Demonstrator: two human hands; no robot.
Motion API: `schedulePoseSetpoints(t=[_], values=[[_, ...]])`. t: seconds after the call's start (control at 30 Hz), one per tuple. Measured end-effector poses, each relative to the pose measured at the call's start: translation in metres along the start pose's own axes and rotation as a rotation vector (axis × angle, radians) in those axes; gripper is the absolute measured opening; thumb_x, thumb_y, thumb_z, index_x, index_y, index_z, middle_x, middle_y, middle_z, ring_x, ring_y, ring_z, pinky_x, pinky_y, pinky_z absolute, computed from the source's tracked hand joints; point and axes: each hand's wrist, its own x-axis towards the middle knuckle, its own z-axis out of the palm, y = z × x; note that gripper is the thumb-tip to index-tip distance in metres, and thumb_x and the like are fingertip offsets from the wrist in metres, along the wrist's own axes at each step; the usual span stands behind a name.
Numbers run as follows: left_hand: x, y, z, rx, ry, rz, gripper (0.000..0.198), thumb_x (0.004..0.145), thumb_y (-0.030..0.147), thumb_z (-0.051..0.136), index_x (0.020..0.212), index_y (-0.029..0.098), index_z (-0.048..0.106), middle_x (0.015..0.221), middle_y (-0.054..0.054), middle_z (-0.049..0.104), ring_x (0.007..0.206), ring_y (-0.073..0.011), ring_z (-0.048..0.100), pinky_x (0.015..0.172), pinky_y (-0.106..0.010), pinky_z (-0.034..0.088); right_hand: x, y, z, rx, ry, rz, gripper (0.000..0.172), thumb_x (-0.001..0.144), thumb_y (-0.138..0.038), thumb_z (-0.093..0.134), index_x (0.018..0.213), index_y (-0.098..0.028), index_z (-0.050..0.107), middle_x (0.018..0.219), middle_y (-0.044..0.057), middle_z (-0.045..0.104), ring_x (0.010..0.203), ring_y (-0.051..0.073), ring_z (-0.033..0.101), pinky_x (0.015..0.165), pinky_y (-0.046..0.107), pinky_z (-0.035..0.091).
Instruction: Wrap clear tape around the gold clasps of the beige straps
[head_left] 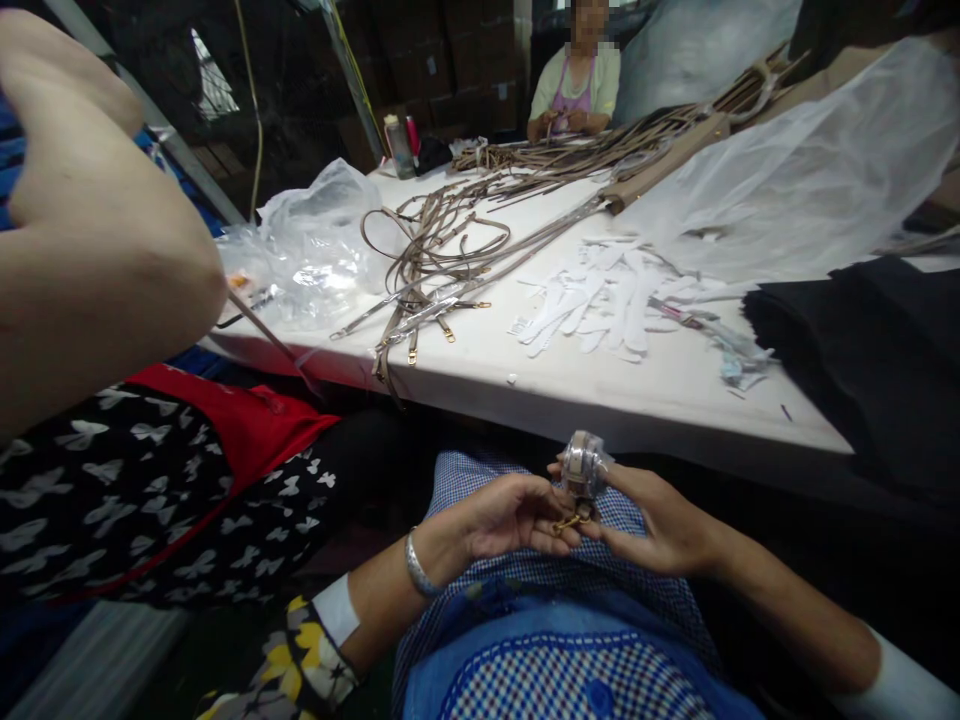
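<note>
Over my lap, a strap rolled up in clear plastic [584, 462] rises between my two hands. Its brass-coloured metal clasp [570, 524] hangs at the lower end, across my fingertips. My left hand [517, 515] is curled palm up with its fingers under and around the clasp. From the other side my right hand [660, 520] grips the wrapped strap, its thumb near the clasp. Some fingers are hidden behind the roll. In front of me, brown straps with buckles [431, 255] lie tangled on the white table [480, 375].
White paper tags [600, 305] are heaped near the table's front edge. Plastic bags [322, 240] sit at the left, dark fabric [862, 350] at the right. Close by on my left, a co-worker's bare arm [112, 250] juts in. Another person [577, 90] sits across the table.
</note>
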Motion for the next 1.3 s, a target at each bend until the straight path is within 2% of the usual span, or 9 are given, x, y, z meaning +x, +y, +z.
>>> schedulePoseSetpoints(t=[0.23,0.37,0.47,0.6,0.7,0.83,1.03,1.2,1.3], values=[[-0.004,0.001,-0.005,-0.038,0.074,-0.022,0.023,0.077,0.016,0.051,0.087,0.003,0.068,0.077,-0.010,0.071,0.057,-0.0106,0.065,0.054,-0.018,0.054,-0.003,0.005,0.007,0.027,0.045,0.113,0.027,0.081,-0.026,0.067,0.106,-0.019,0.068,0.094,0.010,0.073,0.089,0.027,0.070,0.089,0.038,0.053],[-0.009,0.002,-0.001,0.103,0.036,0.049,0.023,0.079,0.020,0.055,0.086,0.004,0.069,0.077,-0.011,0.071,0.054,-0.0113,0.064,0.050,-0.019,0.052,-0.006,0.008,0.022,0.321,0.197,0.272,0.037,0.076,-0.029,0.075,0.111,-0.020,0.067,0.100,0.009,0.073,0.095,0.027,0.068,0.090,0.038,0.053],[-0.010,0.001,0.008,0.259,0.113,0.289,0.029,0.086,0.031,0.055,0.089,0.007,0.070,0.076,-0.009,0.070,0.054,-0.0114,0.063,0.051,-0.021,0.052,-0.002,0.008,0.041,0.848,0.485,0.429,0.040,0.080,-0.035,0.072,0.117,-0.021,0.065,0.106,0.007,0.072,0.095,0.023,0.067,0.086,0.033,0.054],[0.000,-0.010,0.018,0.620,0.534,0.809,0.023,0.090,0.031,0.057,0.098,0.014,0.071,0.088,-0.007,0.070,0.075,-0.0145,0.066,0.069,-0.025,0.055,0.014,0.000,0.065,1.445,0.840,0.551,0.027,0.082,-0.039,0.070,0.100,-0.019,0.072,0.094,0.002,0.073,0.079,0.014,0.066,0.078,0.024,0.056],[0.012,-0.026,0.021,0.935,0.702,1.029,0.018,0.086,0.021,0.065,0.102,0.020,0.072,0.103,-0.006,0.069,0.097,-0.0184,0.064,0.085,-0.030,0.054,0.025,-0.009,0.075,1.582,0.964,0.543,0.020,0.079,-0.031,0.075,0.095,-0.020,0.073,0.095,0.001,0.073,0.080,0.011,0.065,0.075,0.020,0.056],[0.023,-0.046,0.017,0.980,0.700,1.153,0.036,0.083,0.014,0.067,0.117,0.025,0.066,0.121,-0.007,0.063,0.111,-0.0208,0.061,0.090,-0.033,0.055,0.032,-0.015,0.078,1.624,1.100,0.502,0.021,0.077,-0.027,0.078,0.096,-0.022,0.072,0.097,-0.001,0.070,0.085,0.011,0.063,0.072,0.018,0.055],[0.001,-0.024,0.005,1.076,0.821,1.267,0.030,0.092,0.016,0.054,0.119,0.024,0.064,0.119,-0.007,0.066,0.112,-0.0203,0.061,0.096,-0.037,0.052,0.028,-0.023,0.067,1.591,0.790,0.453,0.020,0.083,-0.028,0.073,0.098,-0.016,0.071,0.086,0.001,0.063,0.078,0.010,0.057,0.077,0.020,0.051],[-0.020,0.015,-0.004,1.542,0.507,1.197,0.042,0.094,0.012,0.044,0.134,0.025,0.054,0.140,-0.006,0.054,0.137,-0.0214,0.039,0.113,-0.045,0.034,0.012,-0.043,0.060,1.615,0.327,0.522,0.024,0.087,-0.031,0.067,0.103,-0.013,0.069,0.081,0.002,0.055,0.071,0.011,0.052,0.073,0.024,0.047],[-0.021,0.022,-0.012,1.659,0.347,1.073,0.037,0.095,0.017,0.043,0.127,0.025,0.059,0.129,-0.005,0.063,0.129,-0.0189,0.050,0.115,-0.043,0.031,0.005,-0.052,0.061,1.551,0.147,0.519,0.027,0.087,-0.036,0.066,0.105,-0.015,0.067,0.081,0.002,0.053,0.071,0.012,0.052,0.075,0.026,0.045]])
